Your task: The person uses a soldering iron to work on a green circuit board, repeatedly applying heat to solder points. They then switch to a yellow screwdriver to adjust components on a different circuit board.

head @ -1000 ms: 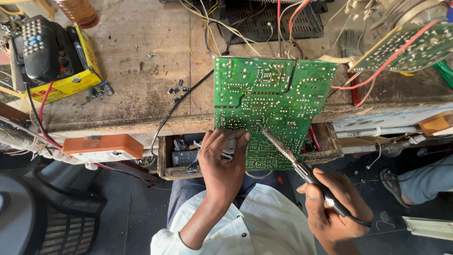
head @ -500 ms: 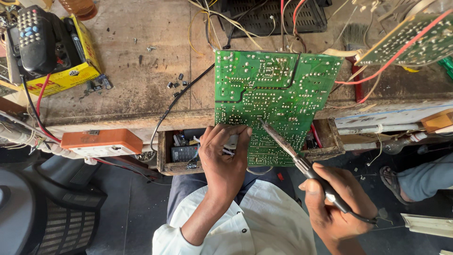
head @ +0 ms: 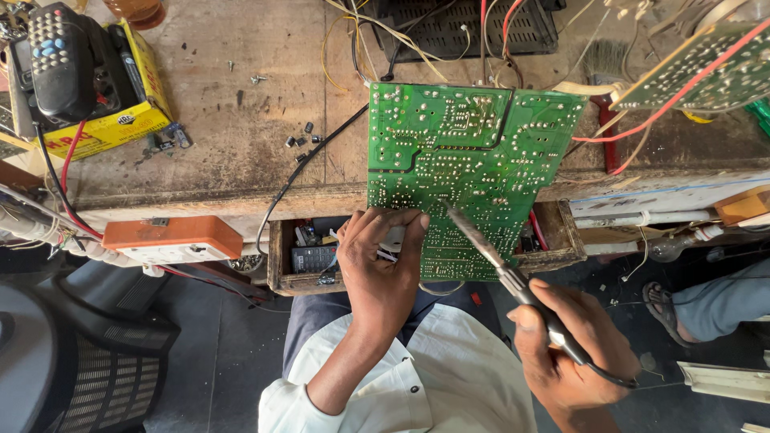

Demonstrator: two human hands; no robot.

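At the far left the black remote control (head: 62, 60) lies on its yellow box (head: 120, 128), just as it did a second ago, and the orange switch box (head: 172, 239) hangs off the bench edge unmoved.

Your left hand (head: 378, 273) has kept its place at the near-left edge of the green circuit board (head: 469, 172), fingers curled shut on that edge, bracing it over the open drawer (head: 281, 261). The board itself leans out from the worn wooden workbench (head: 208, 120), solder side up.

Your right hand (head: 573, 349) is wrapped closed round the soldering iron (head: 513, 277), and its tip has crept a little further in across the board's lower middle; I judge it is on or just above a joint, contact not clear.
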